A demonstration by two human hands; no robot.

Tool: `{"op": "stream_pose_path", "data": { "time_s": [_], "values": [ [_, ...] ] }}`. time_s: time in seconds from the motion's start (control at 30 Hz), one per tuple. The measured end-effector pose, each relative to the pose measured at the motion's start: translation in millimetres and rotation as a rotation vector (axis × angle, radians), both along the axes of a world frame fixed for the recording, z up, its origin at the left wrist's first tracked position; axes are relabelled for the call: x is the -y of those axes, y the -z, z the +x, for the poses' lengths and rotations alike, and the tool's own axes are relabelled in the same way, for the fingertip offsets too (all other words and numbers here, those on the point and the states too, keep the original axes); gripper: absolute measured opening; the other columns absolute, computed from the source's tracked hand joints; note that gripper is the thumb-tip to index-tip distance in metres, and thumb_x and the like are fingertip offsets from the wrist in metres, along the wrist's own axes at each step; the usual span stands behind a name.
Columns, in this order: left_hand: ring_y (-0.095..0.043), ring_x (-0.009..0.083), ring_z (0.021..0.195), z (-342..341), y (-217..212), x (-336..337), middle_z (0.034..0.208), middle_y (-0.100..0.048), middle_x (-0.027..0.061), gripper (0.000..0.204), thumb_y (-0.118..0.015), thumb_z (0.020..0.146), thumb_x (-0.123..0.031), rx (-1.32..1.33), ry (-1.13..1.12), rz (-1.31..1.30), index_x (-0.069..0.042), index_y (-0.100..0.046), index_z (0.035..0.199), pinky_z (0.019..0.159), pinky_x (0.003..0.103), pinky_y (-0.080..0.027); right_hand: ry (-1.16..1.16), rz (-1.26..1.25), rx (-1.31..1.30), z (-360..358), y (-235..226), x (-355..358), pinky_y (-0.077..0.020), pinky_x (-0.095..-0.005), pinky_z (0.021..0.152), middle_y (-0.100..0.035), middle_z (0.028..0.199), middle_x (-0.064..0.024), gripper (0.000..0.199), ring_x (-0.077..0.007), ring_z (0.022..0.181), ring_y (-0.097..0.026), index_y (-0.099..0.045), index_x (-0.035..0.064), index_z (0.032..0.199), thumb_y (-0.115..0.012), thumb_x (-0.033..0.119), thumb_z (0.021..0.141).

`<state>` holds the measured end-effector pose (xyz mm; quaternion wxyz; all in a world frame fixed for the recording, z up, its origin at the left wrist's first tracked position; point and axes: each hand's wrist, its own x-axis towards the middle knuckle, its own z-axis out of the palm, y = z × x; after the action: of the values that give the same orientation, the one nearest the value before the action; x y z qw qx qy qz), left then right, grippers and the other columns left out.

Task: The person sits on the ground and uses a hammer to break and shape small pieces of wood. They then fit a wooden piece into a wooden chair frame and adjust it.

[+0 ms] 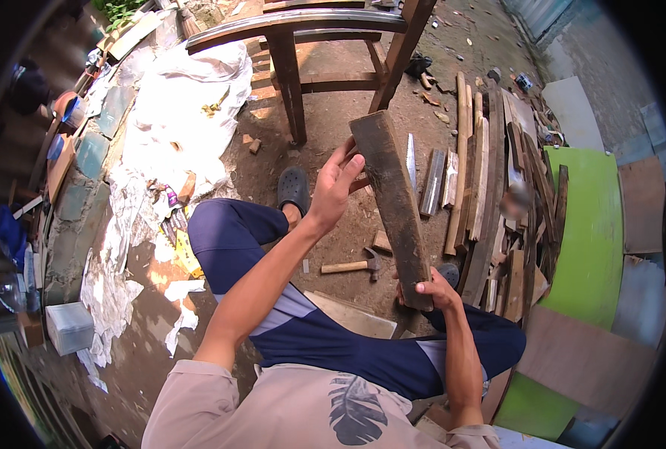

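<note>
I sit on the ground and hold a dark, weathered wooden board (393,202) up at an angle in front of me. My right hand (434,290) grips its lower end just above my right knee. My left hand (338,183) is raised at the board's upper left edge, fingers spread and curled against that edge. A hammer with a wooden handle (354,264) lies on the dirt between my legs, below the board.
A pile of wood strips and offcuts (490,194) lies to the right, beside green panels (591,239). A wooden bench frame (303,45) stands ahead. White sheeting and torn paper (183,112) cover the ground to the left, by concrete blocks (67,325).
</note>
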<state>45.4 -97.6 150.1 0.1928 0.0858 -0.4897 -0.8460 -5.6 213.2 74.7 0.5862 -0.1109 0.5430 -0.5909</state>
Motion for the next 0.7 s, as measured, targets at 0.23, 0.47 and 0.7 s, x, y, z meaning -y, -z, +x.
{"op": "stream_pose_path", "data": {
  "time_s": [0.23,0.47,0.7],
  "values": [
    [-0.06,0.013,0.1,2.1,-4.0,11.3,0.111,-0.064,0.0059,0.042,-0.057,0.096,-0.041,-0.075,0.029,0.436,-0.004,-0.059,0.117,0.087,0.032,-0.05,-0.125,0.031,-0.036,-2.8,-4.3,3.8,-0.0554,-0.0352,0.076,-0.067,0.098,-0.0153,0.075,-0.0226,0.082,-0.067,-0.056,-0.006,0.118,-0.083,0.037,0.064],
    [-0.062,0.021,0.092,7.5,6.3,17.9,0.095,-0.063,0.0033,0.065,-0.053,0.085,-0.068,-0.04,-0.052,0.449,-0.007,-0.06,0.107,0.088,0.042,-0.05,-0.165,0.256,-0.733,-12.8,-28.9,14.9,-0.046,-0.0335,0.09,-0.063,0.109,-0.0103,0.072,-0.024,0.102,-0.06,-0.061,-0.0015,0.118,-0.085,0.041,0.065],
    [-0.059,0.0233,0.078,14.5,15.1,51.8,0.071,-0.057,0.0035,0.084,-0.026,0.08,-0.087,-0.306,0.018,0.681,-0.01,-0.058,0.082,0.082,0.041,-0.047,0.064,0.121,-1.287,-14.4,-53.0,23.8,-0.0477,-0.0374,0.092,-0.058,0.115,-0.0137,0.07,-0.0302,0.106,-0.059,-0.058,0.003,0.119,-0.089,0.019,0.059]
  ]
}}
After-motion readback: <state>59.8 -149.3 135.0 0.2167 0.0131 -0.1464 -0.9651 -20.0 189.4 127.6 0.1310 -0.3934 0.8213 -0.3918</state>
